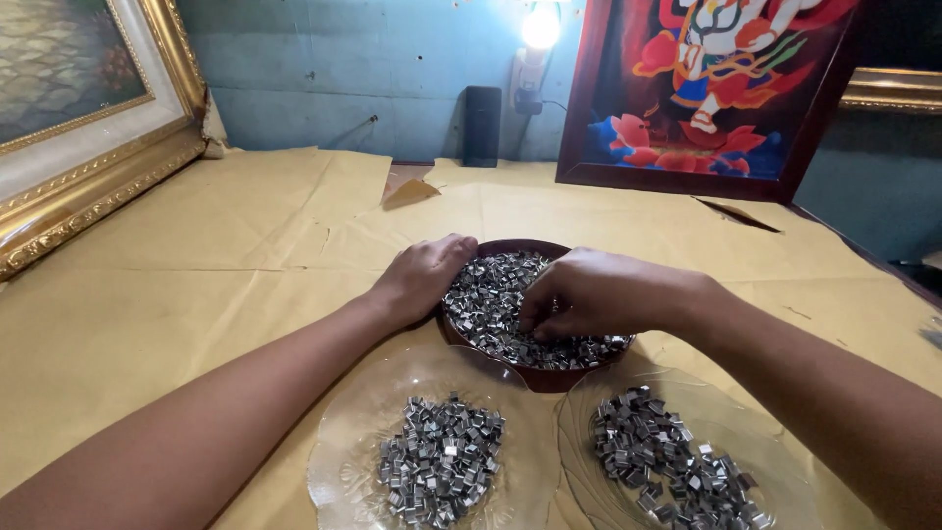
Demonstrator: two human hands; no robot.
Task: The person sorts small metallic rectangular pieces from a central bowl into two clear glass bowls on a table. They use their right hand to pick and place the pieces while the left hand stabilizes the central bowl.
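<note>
I see my left hand point(424, 275) resting on the left rim of the round dark-brown bowl point(549, 377), fingers curled loosely over the edge and touching the heap of small shiny metal clips point(491, 294) inside; whether they have hold of any I cannot tell. My right hand point(599, 292) lies over the middle of the same bowl, fingertips point(535, 319) bent down and pinched together in the clips, apparently nipping a few, though the knuckles hide the exact grip. The bowl sits mid-table on the creased yellow paper covering point(226, 255). Just in front of it, touching its near rim, stand two clear glass plates: the left glass plate point(343, 442) carries a tidy pile of the same clips, the right glass plate point(785, 481) a looser one. Against the blue wall lean a gold-framed painting point(88, 128) at far left and a red-framed colourful picture point(706, 88) at right, with a small black box point(482, 126) and a glowing lamp point(540, 27) between them, all well apart from my hands.
</note>
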